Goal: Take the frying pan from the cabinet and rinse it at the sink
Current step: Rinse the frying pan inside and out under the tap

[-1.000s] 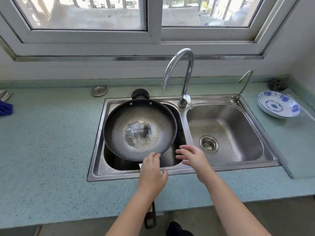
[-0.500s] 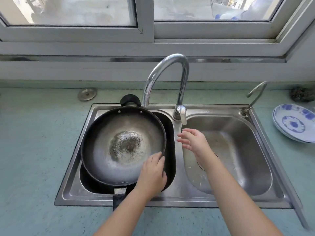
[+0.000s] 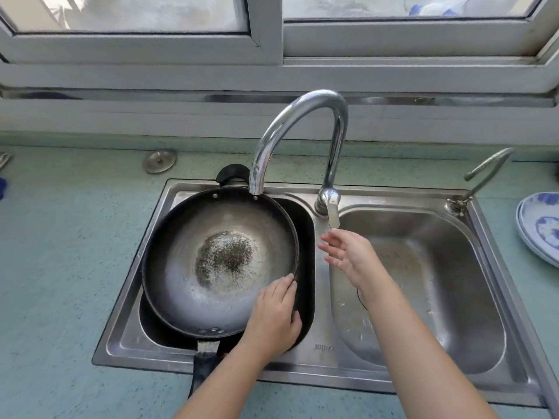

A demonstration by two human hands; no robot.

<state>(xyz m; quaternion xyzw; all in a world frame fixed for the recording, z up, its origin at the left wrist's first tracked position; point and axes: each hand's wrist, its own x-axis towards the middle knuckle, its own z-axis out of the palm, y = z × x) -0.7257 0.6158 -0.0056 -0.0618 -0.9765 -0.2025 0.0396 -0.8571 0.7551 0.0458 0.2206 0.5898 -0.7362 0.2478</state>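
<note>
The dark frying pan point(image 3: 208, 261), worn and speckled in its middle, rests tilted in the left basin of the steel double sink point(image 3: 326, 358). Its black handle point(image 3: 204, 370) sticks out over the sink's front rim. My left hand point(image 3: 276, 316) grips the pan's near right rim, fingers curled over the edge. My right hand point(image 3: 348, 252) hovers with fingers spread just below the lever point(image 3: 332, 211) of the tall curved tap point(image 3: 302, 131), a little short of touching it. The tap's spout ends above the pan's far rim. No water is running.
The right basin point(image 3: 423, 282) holds only a few scraps. A small second tap point(image 3: 484, 173) stands at the sink's back right corner. Blue and white plates point(image 3: 541, 225) lie on the counter at the right edge. A round metal cap point(image 3: 159, 161) sits behind the sink.
My right hand has risen from over the sink's front rim to just under the tap lever. My left hand shifted from the handle end to the pan's right rim. The view moved closer.
</note>
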